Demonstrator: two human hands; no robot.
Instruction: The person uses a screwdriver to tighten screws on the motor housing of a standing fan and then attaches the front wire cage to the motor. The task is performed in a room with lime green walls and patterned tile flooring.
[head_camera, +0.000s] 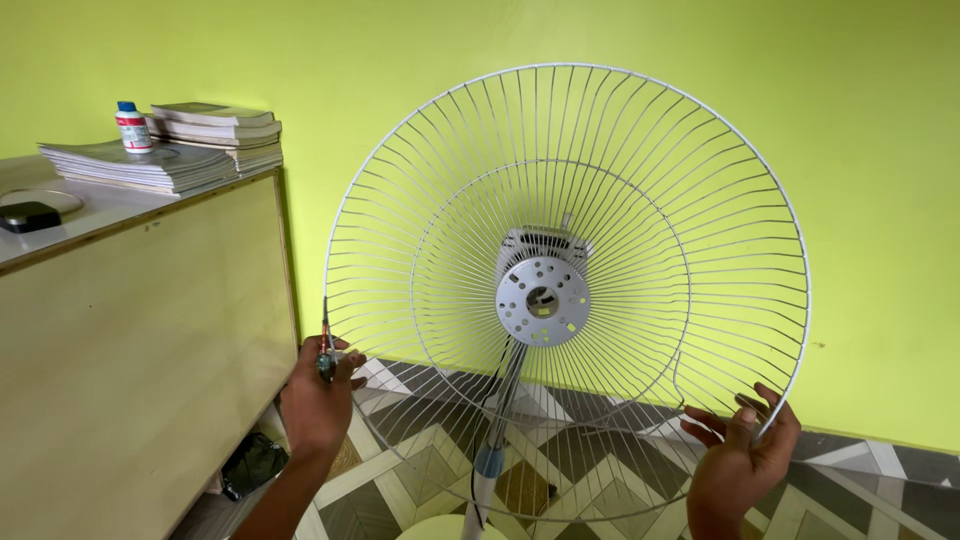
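A white wire fan guard (640, 180), round and dish-shaped, sits on the motor head of a pedestal fan, with a perforated grey hub plate (543, 301) at its middle. My left hand (316, 405) grips the guard's lower left rim and also holds a small screwdriver (326, 352) upright against the wire. My right hand (742, 460) grips the lower right rim, fingers curled through the wires. The fan's pole (492, 450) runs down to a pale round base (445, 527) at the bottom edge.
A beige cabinet (130, 380) stands at the left, close to the guard. On its top lie stacked booklets (150, 165), a small white bottle with a blue cap (132, 127) and a black device (28, 216). A yellow-green wall is behind; patterned floor tiles (600, 470) below.
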